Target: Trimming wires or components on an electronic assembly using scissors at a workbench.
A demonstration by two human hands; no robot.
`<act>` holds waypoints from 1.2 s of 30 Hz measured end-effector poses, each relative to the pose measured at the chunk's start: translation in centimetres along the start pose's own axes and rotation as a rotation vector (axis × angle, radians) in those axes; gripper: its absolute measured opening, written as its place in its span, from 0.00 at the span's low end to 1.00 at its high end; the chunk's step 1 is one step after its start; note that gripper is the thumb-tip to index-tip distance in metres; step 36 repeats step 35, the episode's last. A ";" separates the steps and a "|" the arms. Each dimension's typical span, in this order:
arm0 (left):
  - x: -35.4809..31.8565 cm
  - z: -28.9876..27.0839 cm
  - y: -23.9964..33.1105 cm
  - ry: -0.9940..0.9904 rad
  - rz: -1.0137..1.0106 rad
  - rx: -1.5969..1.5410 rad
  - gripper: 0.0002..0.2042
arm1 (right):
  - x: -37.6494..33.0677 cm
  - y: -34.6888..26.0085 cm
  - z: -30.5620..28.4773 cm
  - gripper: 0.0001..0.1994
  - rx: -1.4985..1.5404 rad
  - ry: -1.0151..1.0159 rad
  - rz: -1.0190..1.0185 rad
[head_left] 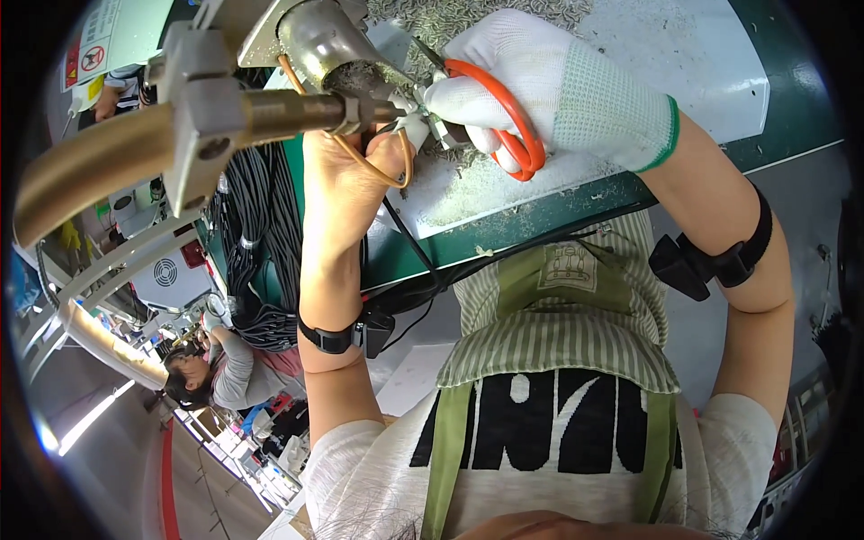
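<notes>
My right hand [526,90], in a white knit glove with a green cuff, is closed around red-handled scissors [493,76]. Its fingertips meet a small whitish and metallic piece [443,130] below the nozzle. My left hand [346,180] is bare and closed, its fingers bent up beside the same piece. A black cable [407,232] leads out from under it toward the table edge. The metal rod and a bent copper-coloured wire [396,183] cross in front of its fingers, so its grip is partly hidden.
A metal nozzle [328,45] and a thick brass-coloured tube [99,166] with a clamp block stand close over my left hand. Grey scraps [504,11] cover the white sheet [702,54] on the green table [792,81]. Bundled black cables [256,207] hang left. Another person [238,369] sits farther left.
</notes>
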State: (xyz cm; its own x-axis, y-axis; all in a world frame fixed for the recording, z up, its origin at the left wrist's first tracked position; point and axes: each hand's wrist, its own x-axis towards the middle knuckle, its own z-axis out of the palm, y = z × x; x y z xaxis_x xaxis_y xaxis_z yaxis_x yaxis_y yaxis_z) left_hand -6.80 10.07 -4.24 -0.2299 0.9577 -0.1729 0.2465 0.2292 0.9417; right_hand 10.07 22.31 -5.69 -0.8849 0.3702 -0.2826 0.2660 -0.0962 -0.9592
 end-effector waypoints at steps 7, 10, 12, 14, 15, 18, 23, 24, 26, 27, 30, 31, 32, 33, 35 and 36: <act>-4.5 -1.2 -0.3 -0.022 -0.029 -0.191 0.06 | -4.7 1.3 2.2 0.11 -0.448 0.240 -0.618; -8.9 -1.1 -0.7 0.054 -0.027 -0.221 0.08 | -10.6 -0.9 4.2 0.10 -0.810 0.336 -0.383; -10.7 -0.4 0.3 -0.221 -0.163 -0.338 0.10 | -12.2 -1.5 5.5 0.10 -0.958 0.355 -0.175; -11.0 0.0 0.9 -0.375 -0.218 -0.391 0.11 | -11.0 -2.0 7.1 0.10 -0.410 0.268 -0.183; -11.5 0.5 1.1 -0.436 -0.171 -0.351 0.11 | -11.0 -1.9 7.8 0.10 -0.134 0.220 -0.185; -13.1 2.5 1.5 -0.552 -0.072 -0.270 0.10 | -11.3 -1.1 8.4 0.10 -0.265 0.214 -0.209; -15.1 5.0 1.1 0.115 0.178 -0.092 0.09 | -11.4 -0.4 9.7 0.11 -0.134 0.217 -0.210; -15.2 4.8 0.7 0.117 0.294 -0.002 0.10 | -11.6 -0.8 9.7 0.11 -0.133 0.215 -0.211; -15.3 4.2 0.4 0.120 0.408 0.089 0.11 | -12.1 -2.2 9.2 0.11 0.101 0.017 0.031; -15.3 3.9 0.6 0.077 0.498 0.203 0.11 | -12.2 -2.5 9.1 0.11 0.217 -0.084 0.153; -15.5 3.7 0.6 -0.018 0.675 0.429 0.12 | -12.8 -0.7 9.8 0.10 0.517 -0.135 0.209; -15.6 3.9 0.0 -0.046 0.619 0.228 0.13 | -12.9 -0.2 10.1 0.10 0.667 -0.160 0.236; -15.8 4.1 -0.6 -0.074 0.560 0.028 0.14 | -13.1 0.0 10.4 0.10 0.669 -0.158 0.238; -15.9 4.2 -1.0 -0.097 0.495 -0.168 0.14 | -13.1 0.1 10.8 0.10 0.213 0.039 -0.059; -16.0 4.8 -1.0 -0.024 0.184 -0.583 0.13 | -13.1 -0.1 11.8 0.10 -0.716 0.422 -0.633; -16.0 4.8 -1.0 -0.024 0.184 -0.583 0.13 | -13.1 -0.1 11.8 0.10 -0.716 0.422 -0.633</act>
